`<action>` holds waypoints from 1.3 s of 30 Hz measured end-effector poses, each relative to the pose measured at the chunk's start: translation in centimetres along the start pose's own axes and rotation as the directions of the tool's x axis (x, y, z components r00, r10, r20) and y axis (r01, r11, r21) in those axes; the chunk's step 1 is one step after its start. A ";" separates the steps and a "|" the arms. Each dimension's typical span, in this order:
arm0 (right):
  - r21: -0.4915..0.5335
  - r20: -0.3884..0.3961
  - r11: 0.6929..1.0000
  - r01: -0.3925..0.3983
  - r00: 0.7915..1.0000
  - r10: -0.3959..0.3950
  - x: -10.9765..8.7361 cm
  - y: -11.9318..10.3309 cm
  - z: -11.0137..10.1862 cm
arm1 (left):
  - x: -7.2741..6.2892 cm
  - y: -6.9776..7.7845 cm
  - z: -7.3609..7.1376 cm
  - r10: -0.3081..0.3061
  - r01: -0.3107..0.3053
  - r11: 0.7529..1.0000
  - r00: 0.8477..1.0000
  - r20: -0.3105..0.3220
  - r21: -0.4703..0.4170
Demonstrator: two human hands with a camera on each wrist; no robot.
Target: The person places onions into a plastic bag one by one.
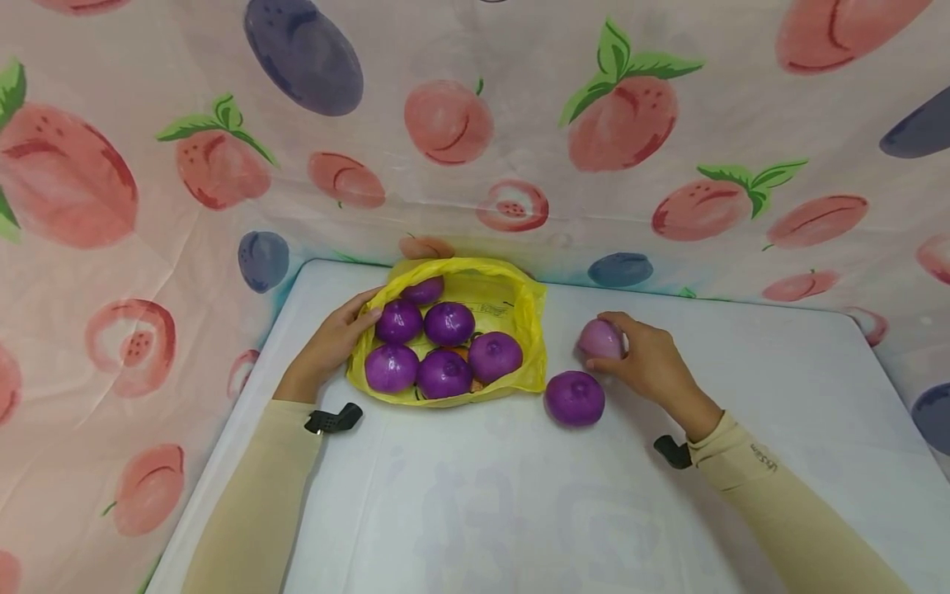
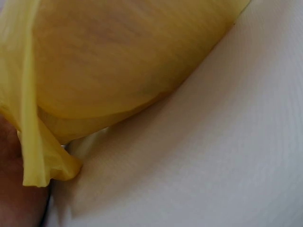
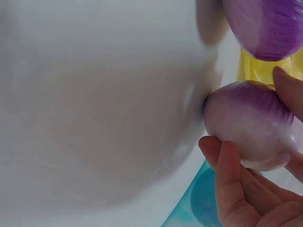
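Observation:
A yellow plastic bag [image 1: 529,330] lies with its mouth wide, and several glossy purple onions [image 1: 449,323] sit inside. Its left rim is gripped by my left hand [image 1: 334,342], the thumb over the edge; the other fingers are hidden behind the plastic. In the left wrist view the bag [image 2: 118,61] covers most of that hand. To the right of the bag, my right hand [image 1: 653,359] holds a paler purple onion [image 1: 599,340] between thumb and fingers. The right wrist view shows this onion [image 3: 251,123] whitish underneath. Another purple onion [image 1: 575,398] rests on the table just in front of it.
The white table [image 1: 475,495] extends in front of the bag and to the right. A fruit-print cloth [image 1: 445,49] hangs along the back and left side. Something orange-brown [image 1: 450,355] shows between the onions in the bag. A black wrist device [image 1: 334,418] sits on each forearm.

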State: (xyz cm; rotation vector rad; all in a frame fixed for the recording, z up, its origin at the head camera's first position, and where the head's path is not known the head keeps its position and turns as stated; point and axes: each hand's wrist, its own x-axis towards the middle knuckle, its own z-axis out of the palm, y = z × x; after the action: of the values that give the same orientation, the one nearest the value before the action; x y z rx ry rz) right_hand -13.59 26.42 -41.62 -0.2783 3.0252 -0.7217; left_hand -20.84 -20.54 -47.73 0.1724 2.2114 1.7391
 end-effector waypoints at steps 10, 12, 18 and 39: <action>0.039 -0.025 0.998 -0.042 0.999 0.043 0.3 -0.2 0.0 | -0.1 0.1 0.0 -0.004 0.004 1.000 1.000 0.005 -0.003; 0.050 -0.044 0.998 -0.036 0.998 0.039 0.4 -0.4 0.0 | -0.1 0.1 0.0 -0.005 0.005 1.000 1.000 0.005 -0.001; 0.100 -0.083 0.995 -0.020 0.996 0.029 0.8 -1.3 0.0 | 0.0 0.1 0.0 -0.011 0.011 1.000 1.000 0.004 -0.008; 0.254 -0.072 0.962 0.097 0.994 -0.081 3.1 -8.1 0.9 | 0.1 -0.1 -0.1 -0.010 0.010 1.000 1.000 0.004 -0.002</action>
State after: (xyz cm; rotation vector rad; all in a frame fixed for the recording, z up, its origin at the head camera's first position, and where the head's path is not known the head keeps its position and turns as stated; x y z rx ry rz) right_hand -15.27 18.36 -38.68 -0.3930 2.9433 -1.1372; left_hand -20.96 -20.64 -47.81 0.1641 2.2037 1.7337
